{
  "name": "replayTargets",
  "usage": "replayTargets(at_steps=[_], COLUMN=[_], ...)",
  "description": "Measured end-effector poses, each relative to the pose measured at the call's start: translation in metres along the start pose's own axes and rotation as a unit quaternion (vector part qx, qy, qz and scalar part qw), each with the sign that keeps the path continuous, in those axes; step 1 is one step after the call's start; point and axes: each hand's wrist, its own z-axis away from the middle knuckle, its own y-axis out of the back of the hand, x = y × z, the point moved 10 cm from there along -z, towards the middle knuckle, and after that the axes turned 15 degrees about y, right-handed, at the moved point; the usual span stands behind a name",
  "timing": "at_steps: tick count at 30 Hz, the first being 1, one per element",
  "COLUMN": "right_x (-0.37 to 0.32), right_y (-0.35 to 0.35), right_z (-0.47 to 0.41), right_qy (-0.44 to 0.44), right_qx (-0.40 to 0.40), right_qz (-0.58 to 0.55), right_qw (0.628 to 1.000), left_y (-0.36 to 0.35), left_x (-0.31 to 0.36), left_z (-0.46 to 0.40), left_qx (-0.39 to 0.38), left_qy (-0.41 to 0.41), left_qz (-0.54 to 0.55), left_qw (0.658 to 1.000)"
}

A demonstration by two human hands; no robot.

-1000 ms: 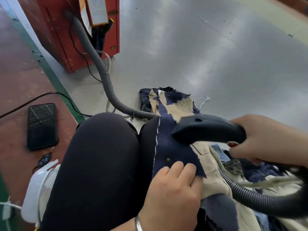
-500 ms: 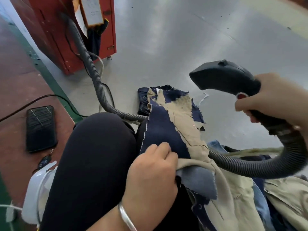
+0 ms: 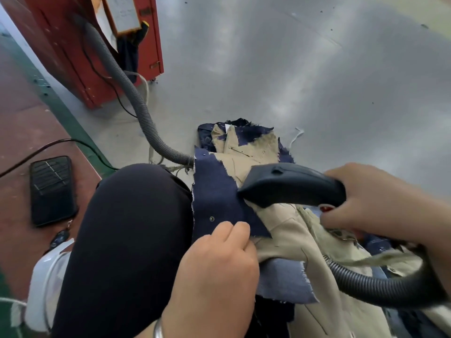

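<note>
Nozzle head (image 3: 290, 185), raised half a second earlier, now presses down on the navy-and-khaki fabric piece (image 3: 214, 198) across the lap (image 3: 131, 228), right hand (image 3: 373, 200) wrapped round its handle, left hand (image 3: 219, 264) pinching the cloth's near edge; likely midway, heap (image 3: 324, 311) at right apparently still waiting.

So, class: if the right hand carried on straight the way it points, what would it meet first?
Probably the dark navy cloth piece on the lap: the right hand aims its black plastic nozzle leftwards at it, the black-clad thigh beyond. Depth is unclear.
</note>
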Motion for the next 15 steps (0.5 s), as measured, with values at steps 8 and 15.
replayTargets(at_steps=[8, 15], right_x=[0.012, -0.005], right_y=[0.047, 0.053], right_z=[-0.075, -0.022], right_qy=[-0.025, 0.021], right_qx=[0.142, 0.125], right_qz=[-0.016, 0.003], right_qw=[0.989, 0.992], left_y=[0.003, 0.02], left_x=[-0.014, -0.062], left_z=[0.001, -0.014], left_qx=[0.001, 0.006], left_qy=[0.067, 0.195], left_qz=[-0.004, -0.014], left_qw=[0.998, 0.981])
